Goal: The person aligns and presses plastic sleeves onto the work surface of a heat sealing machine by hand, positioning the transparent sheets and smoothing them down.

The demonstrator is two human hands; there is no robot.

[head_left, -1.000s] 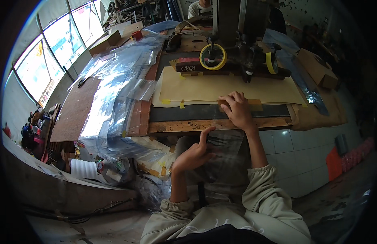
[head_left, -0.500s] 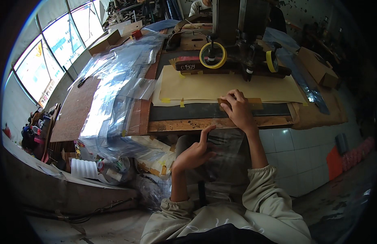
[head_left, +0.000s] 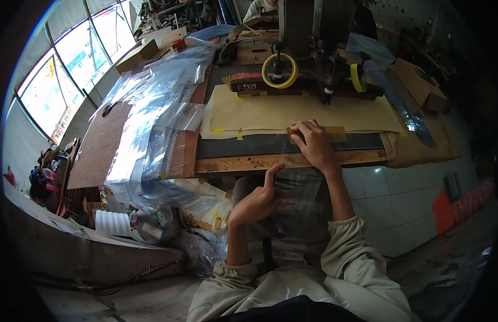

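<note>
My right hand [head_left: 313, 144] rests at the near edge of the cream sheet [head_left: 302, 114], its fingers curled together beside a brown tape strip [head_left: 336, 134]. A clear plastic sheet [head_left: 305, 189], hard to make out, runs from those fingers over the board's front edge toward my lap. Below that edge is my left hand [head_left: 257, 205], index finger stretched up and thumb apart, next to the hanging plastic. Small yellow tape tabs [head_left: 240, 134] mark the cream sheet's near edge. Under it lies a dark grey pad [head_left: 243, 147] with a wooden front strip [head_left: 233, 163].
Beyond the sheet stands a press head [head_left: 297, 27] with a dark bar [head_left: 254, 86] and two yellow tape rolls [head_left: 280, 71]. Clear plastic sheets [head_left: 158, 123] cover the left side. Brown paper [head_left: 420, 147] and a cardboard box [head_left: 419, 86] lie right. Another person [head_left: 260, 8] is behind.
Both hands hold almost the same pose and place. The view has shifted very slightly.
</note>
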